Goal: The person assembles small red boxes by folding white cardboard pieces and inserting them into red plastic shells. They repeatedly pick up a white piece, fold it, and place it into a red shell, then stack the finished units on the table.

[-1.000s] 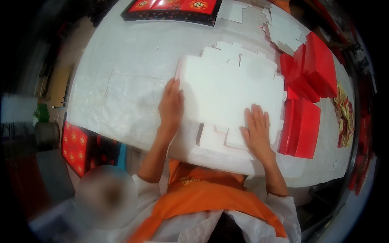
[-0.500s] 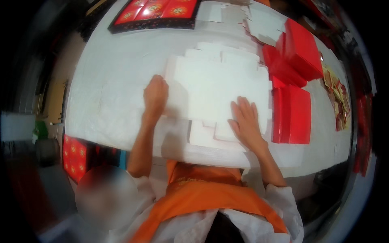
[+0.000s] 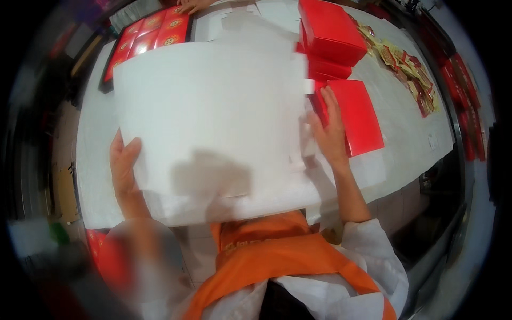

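A large white flat cardboard sheet (image 3: 181,106) spreads in front of me. My left hand (image 3: 125,160) is closed on its left edge, with the thumb on top and the fingers partly hidden beneath. My right hand (image 3: 332,130) is at the sheet's right side, next to a red box (image 3: 358,114). Its fingers are stretched out and its thumb stands apart; I cannot tell whether it touches the sheet's edge or the box. Tabbed white cardboard pieces (image 3: 298,69) show along the right edge of the sheet.
Beyond the red box stand more red boxes (image 3: 333,32). Gold and red packets (image 3: 408,69) lie at the far right of the white-covered table (image 3: 410,138). A black tray (image 3: 108,80) of red packages is at the far left. Another person's hand (image 3: 194,5) is above it.
My left hand has moved left and taken hold of the white cardboard sheet, which now reaches further left. My right hand has shifted from on top of the white cardboard to beside the red box.
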Available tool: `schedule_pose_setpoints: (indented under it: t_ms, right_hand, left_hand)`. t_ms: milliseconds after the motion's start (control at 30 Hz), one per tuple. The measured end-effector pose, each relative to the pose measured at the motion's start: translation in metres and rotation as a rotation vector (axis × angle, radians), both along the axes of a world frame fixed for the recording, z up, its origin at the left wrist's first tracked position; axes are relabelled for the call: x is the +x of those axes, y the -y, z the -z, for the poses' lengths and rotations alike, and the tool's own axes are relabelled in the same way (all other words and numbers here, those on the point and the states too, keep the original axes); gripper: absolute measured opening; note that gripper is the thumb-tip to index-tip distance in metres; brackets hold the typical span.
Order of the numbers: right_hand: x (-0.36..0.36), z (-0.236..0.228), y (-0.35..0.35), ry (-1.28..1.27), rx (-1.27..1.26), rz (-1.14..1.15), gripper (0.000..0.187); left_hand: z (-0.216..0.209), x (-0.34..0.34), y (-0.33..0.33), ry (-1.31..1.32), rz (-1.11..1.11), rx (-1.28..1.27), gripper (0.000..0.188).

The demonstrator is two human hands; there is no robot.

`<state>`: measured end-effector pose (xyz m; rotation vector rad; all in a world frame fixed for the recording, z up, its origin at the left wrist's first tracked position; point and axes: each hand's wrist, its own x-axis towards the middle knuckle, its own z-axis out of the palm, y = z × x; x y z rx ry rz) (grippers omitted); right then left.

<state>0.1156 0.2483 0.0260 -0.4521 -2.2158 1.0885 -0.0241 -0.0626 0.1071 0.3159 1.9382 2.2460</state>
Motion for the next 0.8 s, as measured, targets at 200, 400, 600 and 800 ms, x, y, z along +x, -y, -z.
schedule_pose_setpoints:
  t_ms: [200, 400, 600, 800]
  right_hand:
    - [0.014, -0.017, -0.011, 0.331, -0.821, -0.048, 0.035]
    - [0.025, -0.012, -0.013, 0.298, -0.668, -0.255, 0.032]
    - [0.014, -0.028, -0.013, 0.562, -0.542, -0.521, 0.035]
    - [0.002, -0.031, 0.004, 0.795, -0.458, -0.697, 0.039]
  left_hand:
    - [0.085, 0.003, 0.038, 0.145, 0.046, -0.240, 0.051]
    - [0.071, 0.034, 0.032, 0.211, 0.874, 0.671, 0.061]
    - [0.069, 0.034, -0.030, -0.450, 0.669, -0.220, 0.080]
    - [0.068, 0.045, -0.061, -0.152, 0.646, -0.563, 0.037]
